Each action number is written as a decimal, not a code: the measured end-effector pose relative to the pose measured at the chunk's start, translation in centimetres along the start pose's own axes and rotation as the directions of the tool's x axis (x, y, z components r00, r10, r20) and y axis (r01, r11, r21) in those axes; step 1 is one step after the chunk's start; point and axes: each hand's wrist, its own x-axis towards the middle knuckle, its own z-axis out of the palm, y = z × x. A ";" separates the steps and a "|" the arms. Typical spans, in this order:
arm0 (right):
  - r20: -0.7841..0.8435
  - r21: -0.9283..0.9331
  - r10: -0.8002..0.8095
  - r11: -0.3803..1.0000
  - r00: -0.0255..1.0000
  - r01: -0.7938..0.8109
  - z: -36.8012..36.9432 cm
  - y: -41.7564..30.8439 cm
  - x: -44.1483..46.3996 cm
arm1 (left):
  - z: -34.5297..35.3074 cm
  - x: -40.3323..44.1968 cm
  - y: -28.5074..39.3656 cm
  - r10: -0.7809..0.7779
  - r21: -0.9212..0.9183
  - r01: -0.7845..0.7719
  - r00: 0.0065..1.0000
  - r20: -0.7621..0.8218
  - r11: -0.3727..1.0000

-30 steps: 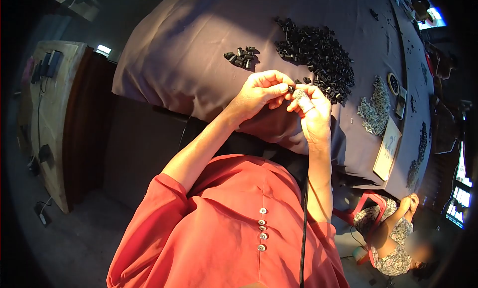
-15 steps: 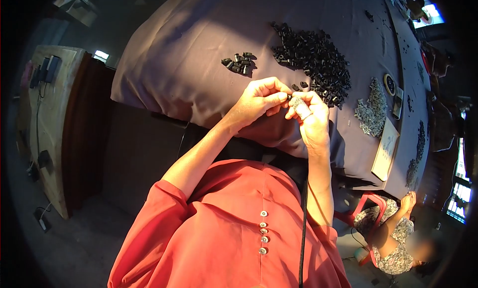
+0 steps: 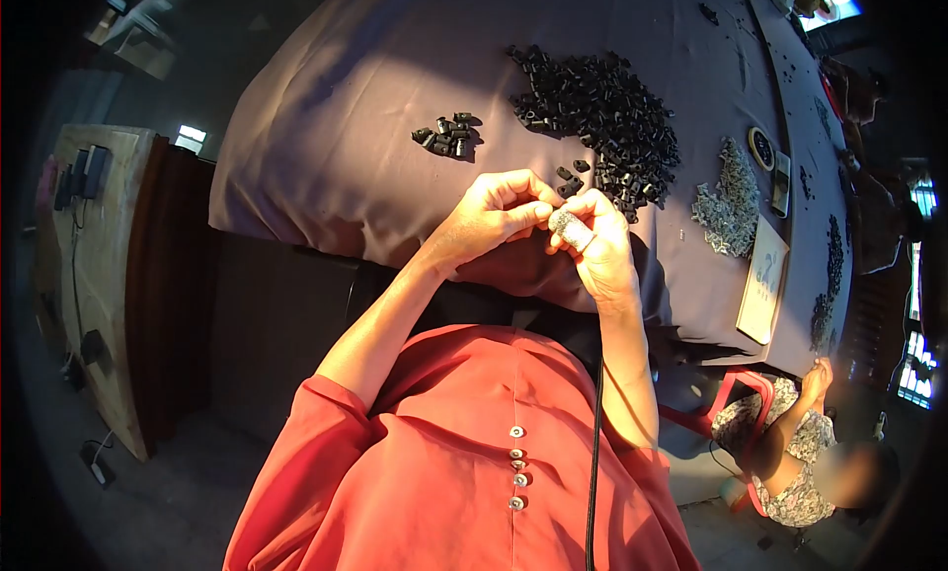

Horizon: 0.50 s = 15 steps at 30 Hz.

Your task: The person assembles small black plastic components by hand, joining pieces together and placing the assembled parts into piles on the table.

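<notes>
My left hand [image 3: 491, 216] and my right hand [image 3: 602, 253] meet above the near edge of the cloth-covered table, fingers closed in a pinch. Between the fingertips is a small black part, mostly hidden by them. A whitish-grey wrap [image 3: 571, 229] covers one finger of my right hand. A few loose black pieces [image 3: 570, 181] lie just beyond the hands. Farther back spreads a large heap of small black parts [image 3: 612, 117], and to its left sits a smaller group of black parts [image 3: 446, 137].
On the right are a pile of small silvery pieces [image 3: 729, 206], a round container [image 3: 760, 149] and a pale board with writing [image 3: 763, 285]. A seated person in patterned clothes [image 3: 790, 443] is at lower right. A wooden cabinet [image 3: 114, 275] stands left.
The view has shifted slightly, so the table things sit a little farther left. Both hands stay together in their pinch; the black part between them is less visible now.
</notes>
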 end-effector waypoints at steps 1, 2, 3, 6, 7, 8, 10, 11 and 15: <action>0.015 -0.018 -0.016 1.000 1.000 0.016 -0.1 0.1 0.0 | 0.1 0.0 0.2 0.004 0.009 -0.004 1.000 0.001 1.000; 0.031 -0.035 -0.031 0.999 0.999 0.032 -0.1 0.1 0.1 | 0.2 -0.1 0.3 -0.001 0.001 0.001 1.000 0.009 1.000; 0.048 -0.054 -0.046 0.997 0.998 0.049 -0.1 0.1 0.1 | 0.3 -0.1 0.5 -0.006 -0.007 0.006 1.000 0.016 1.000; 0.074 -0.029 -0.036 0.999 0.997 0.038 -0.2 0.4 0.1 | -0.1 -0.1 0.4 -0.008 -0.065 0.012 0.998 0.058 0.998; 0.087 0.041 -0.016 0.999 0.996 0.013 -0.1 0.4 0.1 | -0.3 -0.1 0.2 -0.006 -0.091 0.013 0.997 0.074 0.996; 0.102 0.110 0.002 0.994 0.995 -0.014 -0.1 0.4 0.1 | -0.3 -0.1 0.3 -0.005 -0.102 0.014 0.997 0.083 0.995; 0.112 0.194 0.024 0.980 0.993 -0.045 0.0 0.4 -0.1 | -0.3 -0.2 0.2 -0.008 -0.129 0.020 0.995 0.098 0.991; 0.108 0.207 0.022 0.977 0.994 -0.044 0.1 0.4 -0.1 | -0.2 -0.2 0.2 -0.013 -0.130 0.025 0.995 0.097 0.991; 0.109 0.229 -0.001 0.973 0.994 -0.024 0.2 0.4 0.0 | -0.4 -0.3 0.2 -0.035 -0.138 0.051 0.992 0.117 0.989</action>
